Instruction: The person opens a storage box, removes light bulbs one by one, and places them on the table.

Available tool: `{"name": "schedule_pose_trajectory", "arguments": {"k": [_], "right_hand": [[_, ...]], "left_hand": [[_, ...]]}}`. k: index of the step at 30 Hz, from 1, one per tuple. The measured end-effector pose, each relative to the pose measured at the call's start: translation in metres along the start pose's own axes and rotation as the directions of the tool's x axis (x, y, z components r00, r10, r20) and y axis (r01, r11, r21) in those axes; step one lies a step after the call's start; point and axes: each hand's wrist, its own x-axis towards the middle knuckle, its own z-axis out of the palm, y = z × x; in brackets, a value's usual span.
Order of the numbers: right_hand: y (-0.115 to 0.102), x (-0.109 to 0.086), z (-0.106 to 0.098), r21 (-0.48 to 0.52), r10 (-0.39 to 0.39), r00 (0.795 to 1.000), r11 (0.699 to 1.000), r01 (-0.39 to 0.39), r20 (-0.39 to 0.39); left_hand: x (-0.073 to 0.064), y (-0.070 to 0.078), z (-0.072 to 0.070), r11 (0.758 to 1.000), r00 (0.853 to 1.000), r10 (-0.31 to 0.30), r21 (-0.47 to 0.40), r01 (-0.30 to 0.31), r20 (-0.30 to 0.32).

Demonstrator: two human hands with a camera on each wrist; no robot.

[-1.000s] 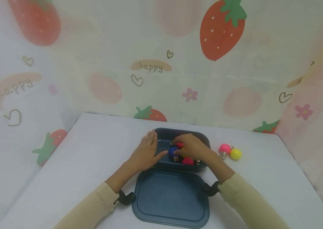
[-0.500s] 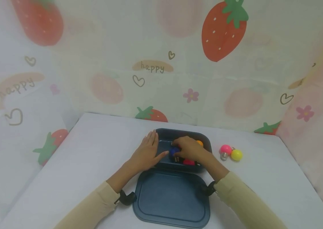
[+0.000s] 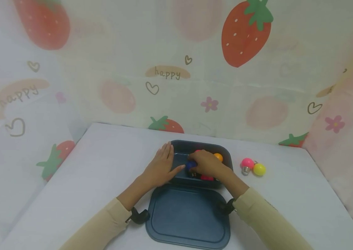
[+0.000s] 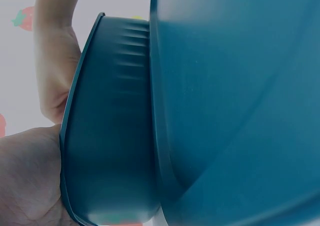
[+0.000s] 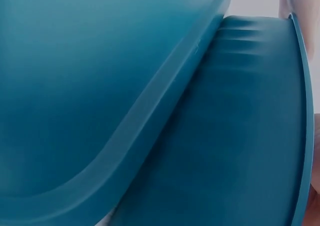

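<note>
In the head view, a dark blue-grey box [image 3: 201,183] holds several small coloured light bulbs. My left hand [image 3: 158,169] rests along its left rim with fingers straight and thumb stretched over the front edge. Inside the box, my right hand [image 3: 209,165] has curled fingers and thumb around a blue light bulb [image 3: 190,164]. A red bulb [image 3: 207,177] lies below that hand and an orange bulb [image 3: 218,157] behind it; the palm hides other contents. Both wrist views mostly show the box's outer wall [image 4: 110,121] and the lid [image 5: 90,86].
The flat lid [image 3: 188,217] lies on the white table [image 3: 101,166] in front of the box, under my wrists. Right of the box, a pink bulb [image 3: 247,163] and a yellow bulb [image 3: 259,169] lie side by side. Strawberry-printed cloth walls [image 3: 170,100] surround the table.
My right hand has shifted slightly inside the box and its fingers have drawn in on the blue bulb. The orange bulb has come into view behind it. The left hand stays put.
</note>
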Motion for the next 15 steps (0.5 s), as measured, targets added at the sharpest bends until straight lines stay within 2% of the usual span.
{"name": "schedule_pose_trajectory", "arguments": {"k": [9, 15], "right_hand": [[0.0042, -0.0025, -0.0016, 0.025, -0.030, 0.998, 0.999, 0.032, -0.053], [0.0067, -0.0073, -0.0093, 0.084, 0.020, 0.996, 0.996, -0.013, -0.090]], "left_hand": [[0.0003, 0.0009, -0.0009, 1.000, 1.000, -0.011, -0.004, 0.011, 0.000], [0.0011, 0.0004, 0.0007, 1.000, 1.000, -0.011, 0.007, 0.011, -0.006]]}}
